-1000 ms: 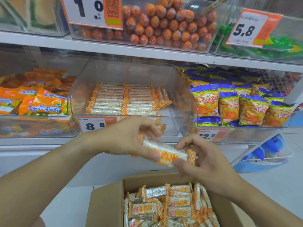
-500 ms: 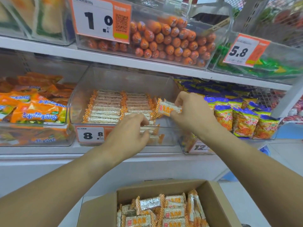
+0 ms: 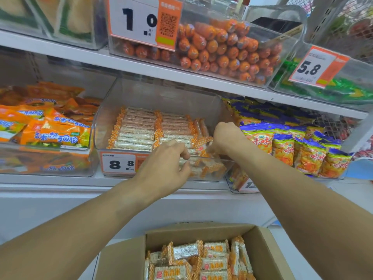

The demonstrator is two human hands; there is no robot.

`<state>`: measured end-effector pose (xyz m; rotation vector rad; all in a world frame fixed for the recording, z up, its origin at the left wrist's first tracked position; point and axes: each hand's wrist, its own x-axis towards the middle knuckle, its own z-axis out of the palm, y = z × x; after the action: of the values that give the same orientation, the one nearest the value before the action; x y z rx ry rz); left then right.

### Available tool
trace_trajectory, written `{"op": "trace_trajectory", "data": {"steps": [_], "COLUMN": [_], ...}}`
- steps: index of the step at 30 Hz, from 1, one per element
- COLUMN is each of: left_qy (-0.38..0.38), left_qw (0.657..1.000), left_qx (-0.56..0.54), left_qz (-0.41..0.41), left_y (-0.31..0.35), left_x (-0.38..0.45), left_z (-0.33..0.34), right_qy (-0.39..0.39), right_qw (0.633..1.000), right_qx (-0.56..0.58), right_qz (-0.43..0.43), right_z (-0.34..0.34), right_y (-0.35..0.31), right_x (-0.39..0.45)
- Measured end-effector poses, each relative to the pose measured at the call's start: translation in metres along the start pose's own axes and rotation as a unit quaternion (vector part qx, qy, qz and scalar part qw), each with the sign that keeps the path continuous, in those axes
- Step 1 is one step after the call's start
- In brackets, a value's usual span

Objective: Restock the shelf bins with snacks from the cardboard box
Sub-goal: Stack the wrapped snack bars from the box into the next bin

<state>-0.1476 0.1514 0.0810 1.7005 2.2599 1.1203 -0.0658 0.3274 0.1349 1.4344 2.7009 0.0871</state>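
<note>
Both hands are over the front lip of the clear bin: the left hand has fingers curled on a snack bar, the right hand pinches another at its crimped end. They look light, stiff and crackly, likely brittle, so hold them flat by the sides. More wait in the cardboard box below

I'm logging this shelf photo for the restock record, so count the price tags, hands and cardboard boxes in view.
Price tags: 4, namely the 1.0 tag, the 5.8 tag, the 8.8 tag and the partly hidden tag
Hands: 2, the left hand and the right hand
Cardboard box: 1
Total: 7
</note>
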Motion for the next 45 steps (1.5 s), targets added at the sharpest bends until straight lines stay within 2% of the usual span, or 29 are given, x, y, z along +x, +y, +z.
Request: {"op": "trace_trajectory", "data": {"steps": [2,5,7,9,11,13,14,16,17,19,21,23,25,27,32,37,41,43,45], "left_qy": [0.002,0.035,0.081,0.111,0.07,-0.04,-0.109,-0.229,-0.266,-0.303,-0.331,-0.371,-0.417,-0.469,-0.533,-0.597,-0.606,-0.584,-0.557], "left_qw": [0.999,0.996,0.993,0.989,0.993,0.996,0.992,0.972,0.96,0.939,0.914,0.887,0.863,0.837,0.798,0.755,0.764,0.78,0.79], "left_qx": [0.026,0.063,0.052,0.01,-0.043,-0.072,-0.065,-0.025,-0.012,-0.004,-0.005,-0.022,-0.019,-0.011,-0.022,-0.042,0.008,0.013,-0.005], "left_qz": [0.023,0.051,0.072,0.101,0.089,0.032,0.002,-0.053,-0.084,-0.164,-0.234,-0.276,-0.284,-0.282,-0.279,-0.267,-0.221,-0.224,-0.257], "left_y": [-0.002,0.001,0.007,0.016,0.027,0.032,0.031,0.02,0.01,-0.01,-0.027,-0.037,-0.045,-0.052,-0.072,-0.063,-0.061,-0.059,-0.057], "left_x": [-0.003,-0.005,-0.007,-0.011,-0.019,-0.031,-0.039,-0.058,-0.07,-0.101,-0.138,-0.178,-0.21,-0.228,-0.228,-0.223,-0.229,-0.233,-0.231], "left_z": [0.002,0.007,0.008,0.011,0.025,0.051,0.068,0.108,0.127,0.167,0.202,0.232,0.254,0.265,0.269,0.267,0.264,0.262,0.254], "right_qy": [0.016,0.146,0.265,0.356,0.381,0.344,0.299,0.148,0.053,-0.132,-0.256,-0.327,-0.386,-0.444,-0.506,-0.474,-0.477,-0.492,-0.488], "right_qw": [1.0,0.985,0.945,0.885,0.842,0.838,0.853,0.906,0.932,0.946,0.923,0.896,0.868,0.846,0.815,0.866,0.867,0.856,0.839], "right_qx": [0.011,0.086,0.171,0.277,0.362,0.417,0.426,0.396,0.358,0.288,0.268,0.275,0.284,0.276,0.277,0.145,0.102,0.142,0.24], "right_qz": [-0.011,-0.043,-0.089,-0.119,-0.119,-0.076,-0.042,0.015,0.036,0.073,0.102,0.123,0.132,0.104,0.049,-0.067,-0.098,-0.072,-0.021], "right_z": [0.001,-0.003,0.0,0.015,0.051,0.103,0.132,0.19,0.218,0.27,0.309,0.337,0.356,0.361,0.364,0.378,0.377,0.371,0.36], "right_y": [0.0,0.008,0.02,0.031,0.043,0.058,0.065,0.082,0.09,0.106,0.118,0.126,0.132,0.135,0.133,0.114,0.098,0.097,0.102], "right_x": [-0.004,-0.021,-0.051,-0.091,-0.121,-0.133,-0.135,-0.139,-0.144,-0.164,-0.189,-0.211,-0.228,-0.234,-0.237,-0.255,-0.252,-0.249,-0.243]}}
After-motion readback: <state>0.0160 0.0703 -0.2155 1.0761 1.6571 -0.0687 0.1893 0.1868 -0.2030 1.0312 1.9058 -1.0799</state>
